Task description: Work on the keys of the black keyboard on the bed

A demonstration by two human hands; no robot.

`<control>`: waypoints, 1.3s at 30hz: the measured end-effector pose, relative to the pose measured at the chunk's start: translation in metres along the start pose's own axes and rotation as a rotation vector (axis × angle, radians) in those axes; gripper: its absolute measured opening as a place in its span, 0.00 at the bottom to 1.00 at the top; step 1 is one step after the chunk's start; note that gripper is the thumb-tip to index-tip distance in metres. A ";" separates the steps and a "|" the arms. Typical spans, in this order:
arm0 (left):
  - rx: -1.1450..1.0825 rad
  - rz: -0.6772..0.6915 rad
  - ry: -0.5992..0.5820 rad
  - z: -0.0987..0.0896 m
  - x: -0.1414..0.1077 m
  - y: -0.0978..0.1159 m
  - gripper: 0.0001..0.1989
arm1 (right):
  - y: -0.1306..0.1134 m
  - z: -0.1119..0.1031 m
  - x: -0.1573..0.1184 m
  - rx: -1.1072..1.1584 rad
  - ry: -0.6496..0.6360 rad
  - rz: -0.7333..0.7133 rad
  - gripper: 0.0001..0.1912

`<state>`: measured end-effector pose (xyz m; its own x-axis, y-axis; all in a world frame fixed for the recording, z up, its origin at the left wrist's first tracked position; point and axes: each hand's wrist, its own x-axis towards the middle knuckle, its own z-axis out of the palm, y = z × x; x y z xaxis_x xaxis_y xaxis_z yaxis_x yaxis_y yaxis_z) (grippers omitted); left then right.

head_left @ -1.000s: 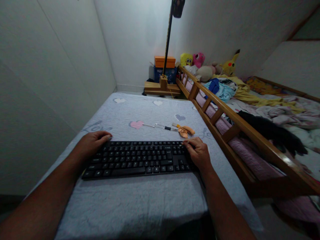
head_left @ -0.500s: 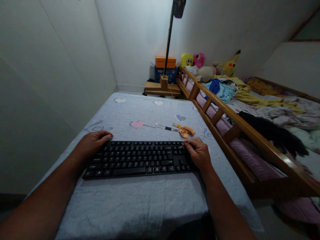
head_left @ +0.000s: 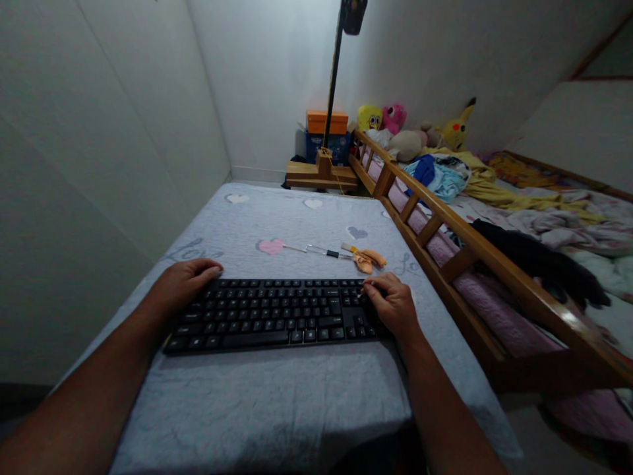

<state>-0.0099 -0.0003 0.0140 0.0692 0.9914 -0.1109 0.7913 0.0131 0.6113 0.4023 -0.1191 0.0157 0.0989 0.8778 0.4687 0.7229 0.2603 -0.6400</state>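
Observation:
A black full-size keyboard (head_left: pixel 277 313) lies flat on the cloth-covered surface in front of me. At its left end, my left hand (head_left: pixel 185 284) is closed round the rear corner, its thumb stretched along the back edge. My right hand (head_left: pixel 393 303) rests on the right end with bent fingers and covers most of the number keys. Its thumb and forefinger come close together near the back edge; whether something small lies between them is unclear. Behind the keyboard lie a thin metal tool with a dark grip (head_left: pixel 333 253), a small brush (head_left: pixel 349 247) and a crumpled orange cloth (head_left: pixel 366 260).
A pale bedspread with hearts (head_left: pixel 287 389) covers the work surface. Along the right runs a wooden bed rail (head_left: pixel 445 221), with bedding and plush toys (head_left: pixel 394 119) beyond. At the far end stand a wooden stand with a dark pole (head_left: pixel 334 79) and an orange box (head_left: pixel 326 122).

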 end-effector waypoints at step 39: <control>-0.017 0.020 -0.016 0.002 0.003 -0.008 0.23 | 0.004 0.009 0.021 -0.083 -0.045 -0.018 0.08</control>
<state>-0.0145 0.0025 0.0076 0.0948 0.9893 -0.1106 0.7791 -0.0045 0.6269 0.4007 -0.0962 0.0175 0.0557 0.8908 0.4510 0.7789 0.2438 -0.5778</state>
